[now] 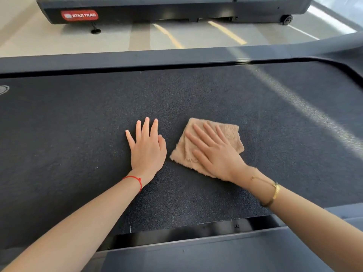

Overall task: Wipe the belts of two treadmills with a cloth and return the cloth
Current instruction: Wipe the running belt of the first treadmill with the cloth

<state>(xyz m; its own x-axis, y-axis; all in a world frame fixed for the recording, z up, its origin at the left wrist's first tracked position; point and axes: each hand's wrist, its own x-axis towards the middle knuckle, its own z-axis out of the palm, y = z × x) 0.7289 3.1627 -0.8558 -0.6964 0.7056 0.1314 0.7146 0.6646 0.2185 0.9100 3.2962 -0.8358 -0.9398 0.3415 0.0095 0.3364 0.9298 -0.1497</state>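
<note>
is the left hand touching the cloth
Apart. The head view shows a strip of bare dark belt between the left hand, flat on the belt, and the tan cloth, which lies under the right hand.

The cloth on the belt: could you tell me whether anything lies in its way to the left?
Yes: the left hand rests flat on the treadmill belt just left of the tan cloth, which the right hand presses down.
</note>
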